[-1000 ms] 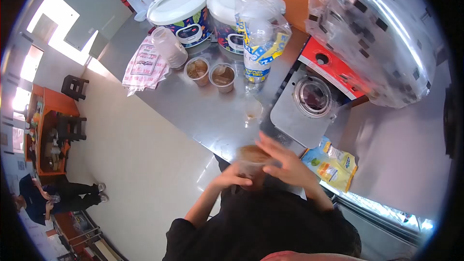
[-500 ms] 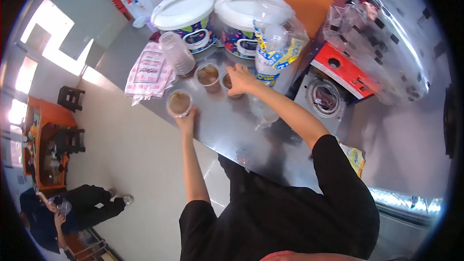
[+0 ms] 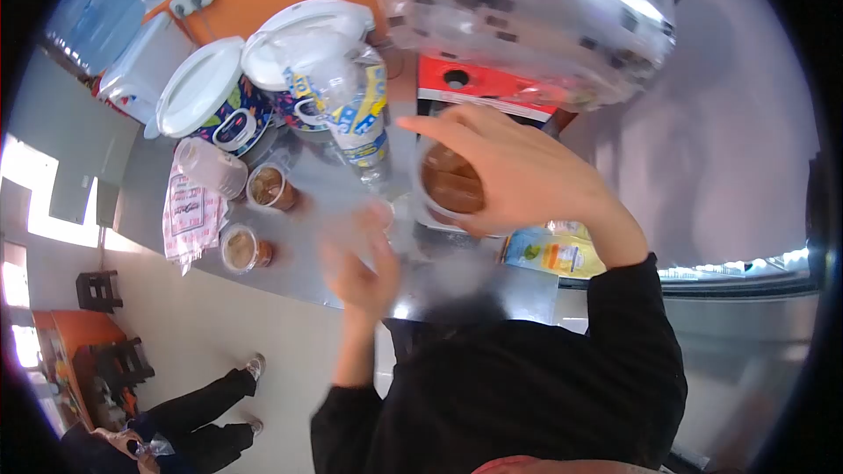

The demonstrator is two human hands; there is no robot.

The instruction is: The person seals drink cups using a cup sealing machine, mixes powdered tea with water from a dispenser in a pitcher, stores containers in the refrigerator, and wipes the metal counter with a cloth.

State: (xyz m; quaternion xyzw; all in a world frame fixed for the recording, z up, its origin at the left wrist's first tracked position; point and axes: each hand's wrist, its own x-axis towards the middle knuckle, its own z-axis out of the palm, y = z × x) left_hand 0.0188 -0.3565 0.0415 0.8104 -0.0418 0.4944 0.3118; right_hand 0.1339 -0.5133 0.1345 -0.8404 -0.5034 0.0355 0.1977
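My right hand (image 3: 518,167) grips a clear plastic cup (image 3: 452,180) with brown contents, lifted above the right part of the counter. My left hand (image 3: 362,259) is blurred by motion over the front of the counter. Its thumb and fingers look apart, and I see nothing held in it. Two similar cups stand to the left: one cup (image 3: 270,187) farther back, another cup (image 3: 244,249) near the front edge. Behind them, a stack of clear cups (image 3: 212,168) leans over a pink-and-white printed packet (image 3: 191,215).
Two white-lidded patterned pots (image 3: 230,114) stand at the back, beside a plastic sleeve of cups (image 3: 358,118). A red box (image 3: 474,88) sits under a large clear plastic bag (image 3: 536,9). A yellow-blue packet (image 3: 553,250) lies at right. Another person (image 3: 198,412) is at lower left.
The view has turned right. My right hand has picked up a cup and carried it rightward. My left hand has let go of the front cup and moved right.
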